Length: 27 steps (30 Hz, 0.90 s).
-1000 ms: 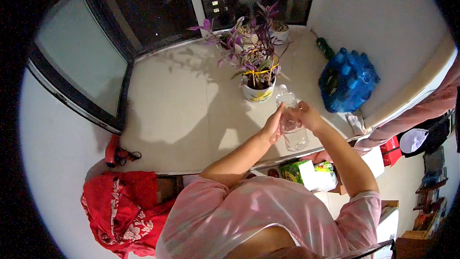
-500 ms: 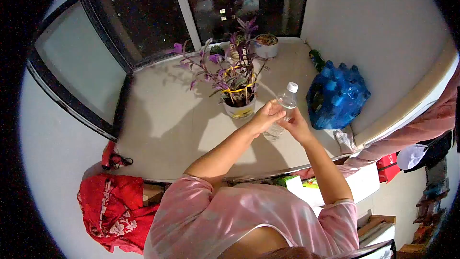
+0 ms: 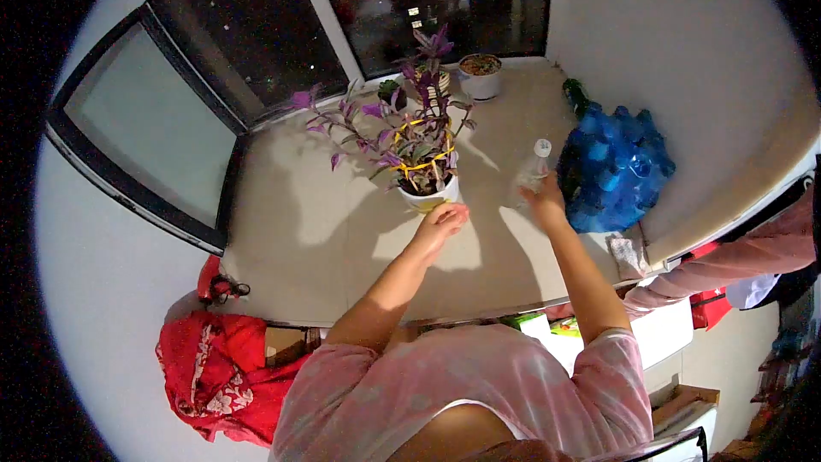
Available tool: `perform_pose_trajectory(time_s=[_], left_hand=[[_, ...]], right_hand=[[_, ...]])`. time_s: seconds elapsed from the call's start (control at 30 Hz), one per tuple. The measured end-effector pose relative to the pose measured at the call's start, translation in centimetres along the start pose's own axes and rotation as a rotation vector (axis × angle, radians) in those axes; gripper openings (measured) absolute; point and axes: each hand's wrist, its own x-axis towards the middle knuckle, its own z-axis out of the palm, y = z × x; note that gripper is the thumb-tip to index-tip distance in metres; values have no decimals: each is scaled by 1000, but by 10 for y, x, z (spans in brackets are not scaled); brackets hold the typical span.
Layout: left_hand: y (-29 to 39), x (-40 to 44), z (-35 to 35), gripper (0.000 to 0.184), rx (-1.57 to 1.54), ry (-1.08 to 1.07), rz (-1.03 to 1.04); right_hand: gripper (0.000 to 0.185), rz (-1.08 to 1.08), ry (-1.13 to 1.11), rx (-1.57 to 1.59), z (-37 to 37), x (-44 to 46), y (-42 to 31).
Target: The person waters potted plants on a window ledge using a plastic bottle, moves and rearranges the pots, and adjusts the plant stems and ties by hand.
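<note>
A clear plastic bottle (image 3: 532, 174) with a white top stands out on the right of the ledge, nearly upright. My right hand (image 3: 547, 202) is closed around its lower part, fingers wrapped from the right side. My left hand (image 3: 445, 221) is just in front of a white pot (image 3: 428, 199), its fingers drawn together; whether it touches the pot or holds anything small, I cannot tell. From that pot grows a purple-leaved plant (image 3: 419, 150) with yellow ties around its stems.
Right of the bottle sits a blue-wrapped pack of bottles (image 3: 611, 167), with a green bottle (image 3: 575, 96) behind it. A second white pot (image 3: 480, 81) is by the window. A small packet (image 3: 629, 255) lies at the right edge. Red cloth (image 3: 222, 376) hangs at lower left.
Both hands were on the bottle; my left hand has let go and moved left and down to the pot's front. My right hand has carried the bottle a little to the right.
</note>
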Motion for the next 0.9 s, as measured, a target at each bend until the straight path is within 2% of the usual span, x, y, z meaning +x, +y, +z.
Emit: perform_pose_trajectory(time_s=[0.07, 0.17, 0.27, 0.3, 0.37, 0.43, 0.5, 0.6, 0.63, 0.73, 0.83, 0.9], left_hand=[[-9, -6, -12, 31, -31, 53, -37], [-22, -11, -35, 40, -109, 177, -73], [-24, -16, -48, 57, -201, 316, -92], [-20, -18, -48, 63, -222, 338, -86], [-16, -20, -51, 72, -272, 369, -74], [-15, -18, -55, 78, -332, 385, -64], [-14, -15, -62, 85, -398, 371, -66], [-14, -3, -72, 99, -430, 351, -105], [-13, 3, -74, 103, -428, 343, -122], [-9, 19, -78, 111, -399, 313, -159], [-11, 35, -83, 99, -383, 341, -237], [-18, 37, -86, 100, -402, 274, -223]], right_hand=[[82, 118, -50, 23, -10, -3, -26], [85, 207, -111, 38, 6, 3, -14], [77, 175, -8, 58, 11, 4, -17], [67, -126, 39, 223, 22, 11, 7], [57, -179, 196, 92, 45, 17, 40], [49, -72, 249, 170, 40, 3, 33], [40, 195, 184, 456, 4, -32, -19], [36, 215, -48, 773, 40, -42, 16], [42, 323, -245, 826, 26, -47, -14], [59, 423, -476, 974, 27, -48, -71], [80, 491, -630, 998, 58, -31, -88], [84, 532, -670, 1053, 72, -24, -95]])
